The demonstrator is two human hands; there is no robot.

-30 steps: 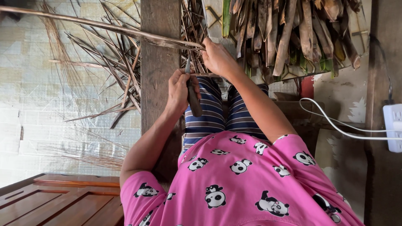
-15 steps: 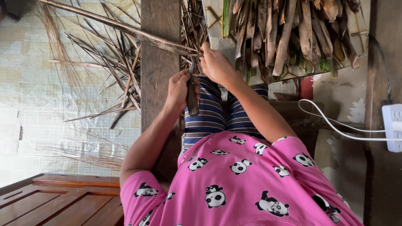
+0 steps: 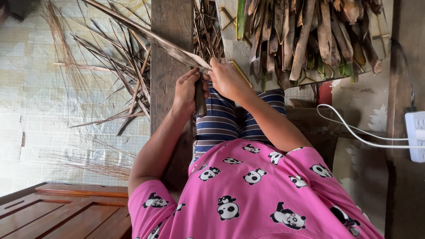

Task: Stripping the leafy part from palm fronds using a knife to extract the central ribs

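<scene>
- Nearest to me are the pink shirt with panda print point(image 3: 252, 194) and the striped trousers point(image 3: 221, 124) on the knees. Both arms reach forward over them.
- The left hand point(image 3: 186, 90) is closed in a full fist around the dark handle of a knife point(image 3: 200, 101). The blade end goes up between the two hands, and I cannot see its edge clearly.
- The right hand point(image 3: 226, 79) is narrow. Its fingers pinch the near end of a long dried palm leaf point(image 3: 164, 42), just beside the left thumb.
- The leaf is held above the knees and runs from the hands up and to the left, over the wooden post point(image 3: 170, 110).
- I judge that the work goes well if the right hand keeps the leaf tight, the blade lies flat along it, and the stroke goes away from the pinching fingers.
- Farther left, many thin dry strips point(image 3: 119, 75) lie on the tiled floor point(image 3: 44, 110).
- Farther ahead lies a pile of broad dried leaves point(image 3: 310, 35). At the right, a white cable point(image 3: 354, 135) runs to a socket point(image 3: 416, 135).
</scene>
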